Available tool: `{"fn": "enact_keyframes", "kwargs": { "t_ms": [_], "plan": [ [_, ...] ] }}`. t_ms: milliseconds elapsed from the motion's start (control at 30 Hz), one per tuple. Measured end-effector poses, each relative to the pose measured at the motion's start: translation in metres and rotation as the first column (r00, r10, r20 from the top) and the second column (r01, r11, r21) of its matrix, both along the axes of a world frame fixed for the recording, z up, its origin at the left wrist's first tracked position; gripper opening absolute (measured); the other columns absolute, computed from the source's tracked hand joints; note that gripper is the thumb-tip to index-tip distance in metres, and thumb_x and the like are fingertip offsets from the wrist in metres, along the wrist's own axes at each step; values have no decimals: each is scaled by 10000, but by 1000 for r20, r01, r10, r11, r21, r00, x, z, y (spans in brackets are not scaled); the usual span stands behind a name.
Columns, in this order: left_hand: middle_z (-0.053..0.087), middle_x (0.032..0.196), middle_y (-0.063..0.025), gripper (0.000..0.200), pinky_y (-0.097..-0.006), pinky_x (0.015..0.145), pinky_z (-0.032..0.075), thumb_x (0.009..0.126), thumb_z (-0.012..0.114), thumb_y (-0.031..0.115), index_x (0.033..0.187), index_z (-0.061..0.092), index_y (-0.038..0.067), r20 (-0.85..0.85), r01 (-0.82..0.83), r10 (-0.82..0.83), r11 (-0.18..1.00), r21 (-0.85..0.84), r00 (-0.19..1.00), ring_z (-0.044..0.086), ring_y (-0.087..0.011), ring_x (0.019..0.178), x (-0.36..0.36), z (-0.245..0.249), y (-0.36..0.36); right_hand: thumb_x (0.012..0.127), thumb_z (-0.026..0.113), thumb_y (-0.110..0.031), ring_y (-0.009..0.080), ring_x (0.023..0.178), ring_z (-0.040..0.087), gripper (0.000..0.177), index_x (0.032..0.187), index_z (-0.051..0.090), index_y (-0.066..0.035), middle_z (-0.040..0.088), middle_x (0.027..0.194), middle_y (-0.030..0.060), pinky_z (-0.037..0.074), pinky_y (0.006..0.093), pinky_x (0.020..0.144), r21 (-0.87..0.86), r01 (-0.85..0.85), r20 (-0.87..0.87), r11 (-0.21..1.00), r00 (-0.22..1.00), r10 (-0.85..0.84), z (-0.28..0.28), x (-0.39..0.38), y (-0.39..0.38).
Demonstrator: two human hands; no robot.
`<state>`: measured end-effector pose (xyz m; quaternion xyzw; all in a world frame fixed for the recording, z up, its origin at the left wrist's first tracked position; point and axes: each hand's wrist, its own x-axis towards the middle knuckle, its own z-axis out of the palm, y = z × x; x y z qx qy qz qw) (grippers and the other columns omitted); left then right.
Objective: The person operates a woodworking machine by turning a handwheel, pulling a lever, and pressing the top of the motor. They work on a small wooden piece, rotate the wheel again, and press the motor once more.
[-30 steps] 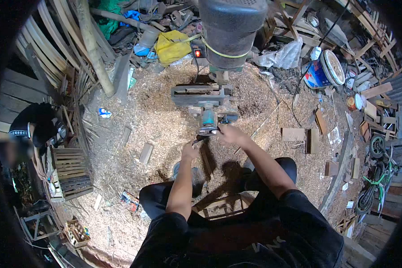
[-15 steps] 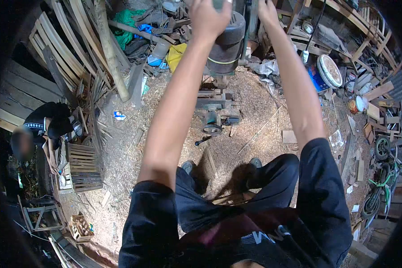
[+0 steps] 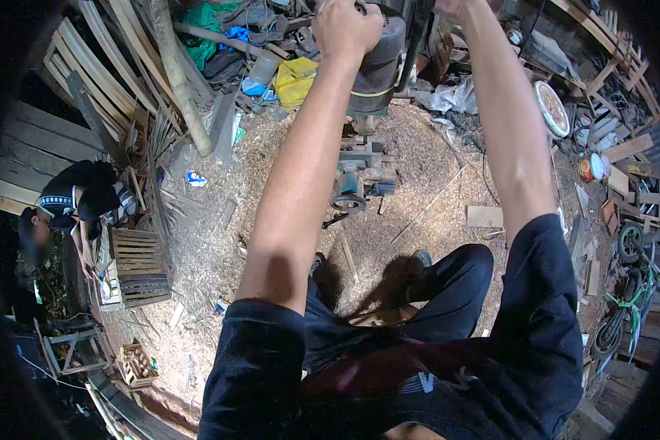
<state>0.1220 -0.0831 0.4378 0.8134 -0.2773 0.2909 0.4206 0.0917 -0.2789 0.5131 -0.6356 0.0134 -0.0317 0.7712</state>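
Observation:
My left hand [image 3: 348,31] is raised at the top of the head view, in front of the dark rounded motor housing [image 3: 380,62] of an upright machine. Its fingers look curled, but what they grip is hidden at the frame edge. To the right, the frame cuts off most of my right hand [image 3: 451,6], near the machine's dark column [image 3: 416,40]; its fingers do not show. Below the housing are the machine's metal vise-like table [image 3: 359,158] and a handwheel [image 3: 349,204].
Wood shavings [image 3: 425,191] cover the floor around my feet. At left, another person [image 3: 77,202] bends over a slatted wooden crate [image 3: 143,268]. Leaning boards [image 3: 99,66] and a pole [image 3: 180,81] stand behind. A small green motorbike [image 3: 627,301] is at right.
My view has shifted slightly. My left hand sits lower in view with its fingers more curled; my right hand has moved right and partly out of the frame.

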Motion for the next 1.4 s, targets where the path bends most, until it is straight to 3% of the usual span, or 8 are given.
{"fn": "enact_keyframes", "kwargs": {
  "t_ms": [100, 200, 367, 500, 567, 667, 1233, 1400],
  "plan": [
    [667, 1007, -182, 251, -457, 887, 486, 809, 593, 262, 909, 697, 57, 50, -31, 31, 1000, -6, 998, 609, -371, 991, 1, -8, -1, 806, 406, -838, 231, 519, 550, 828, 546, 531, -62, 547, 544, 99, 464, 316, 558, 43, 54, 47, 998, 997, -56, -8, -49, 40],
    [659, 970, -194, 240, -453, 854, 491, 809, 582, 227, 892, 681, 25, 117, -6, 14, 998, -69, 993, 612, -388, 954, -6, -16, 2, 903, 387, -738, 192, 466, 428, 777, 476, 421, -90, 360, 436, 42, 361, 313, 541, -169, -26, 237, 985, 969, 66, -39, -69, 46],
    [691, 937, -150, 269, -448, 866, 484, 781, 595, 292, 883, 728, 82, 239, 40, 2, 984, -173, 971, 634, -361, 932, 8, -33, 0, 994, 517, -396, 122, 397, 352, 575, 511, 394, -109, 385, 455, 13, 276, 281, 420, -21, 398, 545, 917, 774, -323, -76, -72, 70],
    [663, 1026, -171, 276, -440, 921, 453, 825, 595, 256, 967, 689, 38, 173, 140, -103, 967, -214, 979, 603, -365, 1007, 1, -34, 4, 998, 518, -266, 91, 398, 310, 511, 531, 399, -97, 371, 451, -4, 242, 270, 419, -49, 481, 621, 875, 701, -351, -94, -77, 73],
    [655, 976, -187, 233, -442, 866, 476, 808, 572, 202, 900, 667, 10, 238, 171, -102, 942, -289, 966, 608, -382, 959, -3, -31, 3, 986, 514, -371, 172, 556, 529, 474, 660, 576, -32, 561, 610, 79, 403, 318, 541, -222, 220, 593, 950, 804, -47, -107, -75, 29],
    [647, 945, -194, 202, -435, 829, 486, 794, 546, 150, 860, 644, -14, 299, 201, -96, 916, -346, 949, 610, -389, 922, -5, -28, 2, 948, 542, -141, 74, 487, 330, 424, 559, 419, -25, 391, 531, -1, 257, 267, 492, -4, 426, 686, 904, 659, -308, -107, -94, 84],
    [634, 983, -210, 160, -402, 839, 498, 795, 561, 67, 892, 639, -34, 353, 293, -155, 877, -380, 923, 621, -372, 955, 4, -44, -3, 790, 554, -195, 142, 450, 379, 353, 546, 347, -47, 414, 518, 32, 261, 292, 463, -41, 529, 808, 848, 517, -283, -171, -150, 129],
    [626, 853, -174, 142, -326, 701, 492, 811, 557, 64, 865, 635, -42, 428, 351, -171, 854, -385, 887, 634, -286, 757, 14, -55, -8, 773, 561, -236, 169, 443, 423, 347, 524, 395, -60, 439, 509, 22, 313, 313, 474, -130, 492, 854, 861, 497, -155, -202, -167, 136]
  ]
}}
